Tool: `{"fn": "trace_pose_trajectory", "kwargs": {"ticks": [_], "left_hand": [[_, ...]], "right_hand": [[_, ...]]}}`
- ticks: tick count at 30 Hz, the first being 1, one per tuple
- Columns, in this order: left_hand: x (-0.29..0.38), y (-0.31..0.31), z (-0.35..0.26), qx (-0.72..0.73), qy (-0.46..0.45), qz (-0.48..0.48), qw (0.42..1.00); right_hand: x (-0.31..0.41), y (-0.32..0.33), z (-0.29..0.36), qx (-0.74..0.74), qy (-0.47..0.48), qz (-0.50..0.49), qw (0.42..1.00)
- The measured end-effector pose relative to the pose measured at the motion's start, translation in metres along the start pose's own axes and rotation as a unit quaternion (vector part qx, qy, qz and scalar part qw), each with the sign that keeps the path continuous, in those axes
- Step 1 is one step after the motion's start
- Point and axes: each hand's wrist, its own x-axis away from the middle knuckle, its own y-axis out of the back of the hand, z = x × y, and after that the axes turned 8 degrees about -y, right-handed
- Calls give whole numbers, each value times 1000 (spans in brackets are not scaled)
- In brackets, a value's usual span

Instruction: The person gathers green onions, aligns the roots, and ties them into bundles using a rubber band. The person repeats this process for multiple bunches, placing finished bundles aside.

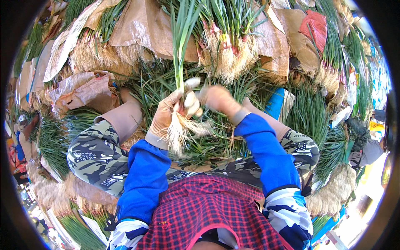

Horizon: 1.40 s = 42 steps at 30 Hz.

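My left hand (164, 117), in a thin tan glove, is closed around a small bunch of green onion-like plants (180, 67). Their green leaves point away from me, and the pale stringy roots (177, 132) hang towards me. White bulbs or cloves (191, 101) bulge out at the right side of the grip. Just right of them is my right hand (217, 98), blurred, its fingers curled; whether it pinches anything cannot be made out. Beneath both hands lies a heap of loose green leaves (212, 147), between my bent legs.
Rooted bunches (231, 50) lie at the far side on brown woven sacking (142, 26). More bunches (307, 103) are piled to the right, near a blue sheet (275, 101), and to the left (53, 140). Crumpled sacking (84, 92) lies by my left foot.
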Motion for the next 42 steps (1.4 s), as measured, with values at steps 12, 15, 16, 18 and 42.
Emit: {"fn": "trace_pose_trajectory", "kwargs": {"ticks": [12,15,16,18,42], "left_hand": [[-19,30,-10,-103,38,-131,985],[-22,32,-6,-218,-6,-122,968],[-23,32,-4,-223,-3,-111,969],[-25,33,2,-237,-28,-116,964],[-10,16,-3,-208,14,-215,954]], "right_hand": [[11,15,-23,-218,-42,-351,910],[40,-14,11,-159,64,-371,913],[47,-22,21,-128,60,-342,929],[54,-26,27,-109,84,-311,940],[15,21,-46,-405,-164,-436,787]]}}
